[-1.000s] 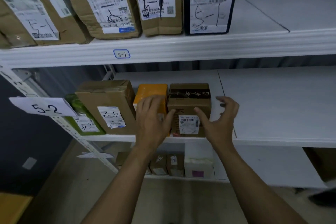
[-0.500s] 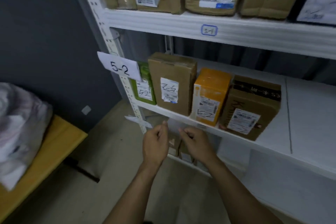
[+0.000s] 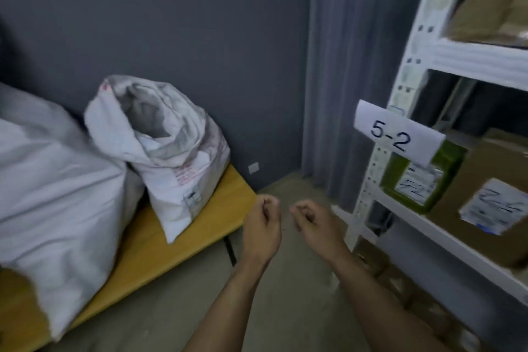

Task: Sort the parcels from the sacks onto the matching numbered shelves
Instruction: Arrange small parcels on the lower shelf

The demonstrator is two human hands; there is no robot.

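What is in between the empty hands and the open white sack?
Only the bare edge of the yellow platform and some floor lie between the left hand and the open sack, seen in the head view.

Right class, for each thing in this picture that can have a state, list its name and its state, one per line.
Left hand: empty, fingers loosely curled.
Right hand: empty, fingers loosely curled.
Smaller sack: mouth open, upright on the yellow platform.
Large sack: bulging, mouth out of view.
Green parcel: shelved behind the 5-2 tag.
Brown box: shelved beside the green parcel, closed.
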